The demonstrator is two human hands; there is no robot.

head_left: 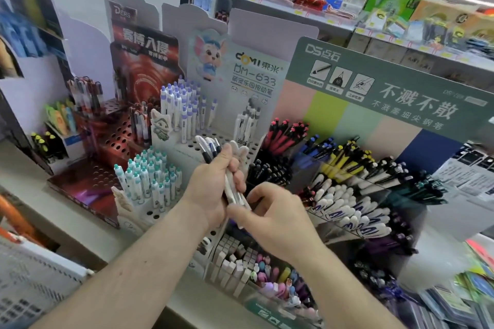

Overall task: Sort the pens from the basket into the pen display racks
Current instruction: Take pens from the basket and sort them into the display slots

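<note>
At the lower left only a corner of the grey perforated plastic basket (pixel 32 286) is seen. A bundle of white-barrelled pens with dark and blue clips (pixel 213 152) is clasped in the curled left hand (pixel 211 189), above the white perforated cardboard pen rack (pixel 187 146). A lower pen end is pinched by the right hand (pixel 278 219). If one pen is drawn out carelessly, the others could be loosened and dropped among the slanted rows of white-capped pens (pixel 347 211), where misfiling would be likely.
</note>
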